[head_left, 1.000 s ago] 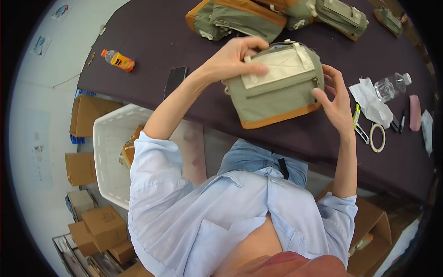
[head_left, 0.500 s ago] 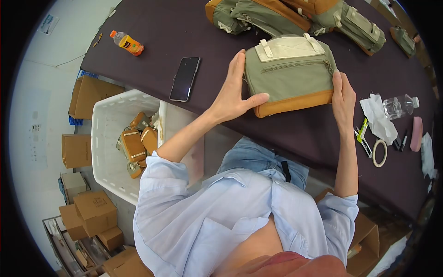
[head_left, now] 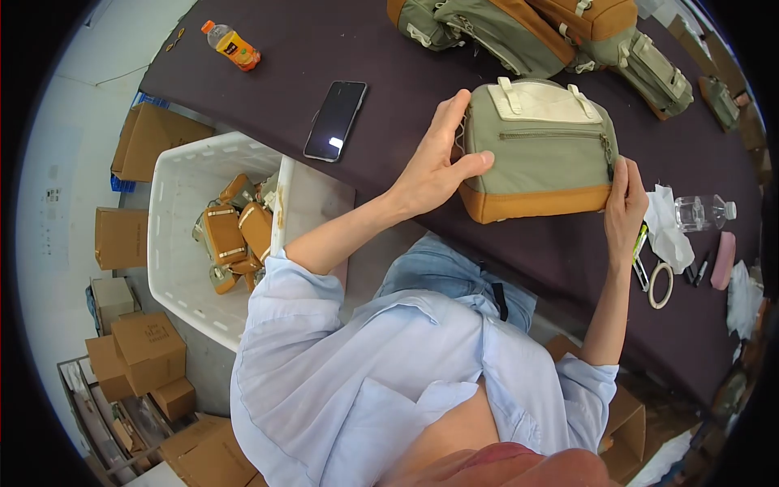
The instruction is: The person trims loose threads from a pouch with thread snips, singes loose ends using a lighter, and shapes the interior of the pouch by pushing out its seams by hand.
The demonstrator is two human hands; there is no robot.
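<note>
Bracing a green and tan zippered bag (head_left: 540,166) from both sides, the two hands are holding it near the close edge of the dark tabletop (head_left: 398,89), its front pocket facing the wearer. Whether it is touching the cloth cannot be told.

Below the tabletop's left part, a white crate (head_left: 166,235) is holding small tan bags (head_left: 223,234). An orange drink bottle (head_left: 233,46) is lying toward the left end, and a phone (head_left: 335,122) is resting by the close edge.

Slanting up and rightward from a rolled cuff, the left forearm is bringing the left hand (head_left: 442,162) flat against the bag's left side, fingers extending upward and thumb pressing the front. Beyond the bag, larger bags (head_left: 552,28) are lying toward the far edge.

At the bag's lower right corner, the right hand (head_left: 625,207) is gripping with bent fingers, its forearm running nearly straight away from the body. Right of it, white paper (head_left: 667,223), a pale ring (head_left: 660,286), a clear bottle (head_left: 702,213) and a pink case (head_left: 723,261) are lying toward the right end.
</note>
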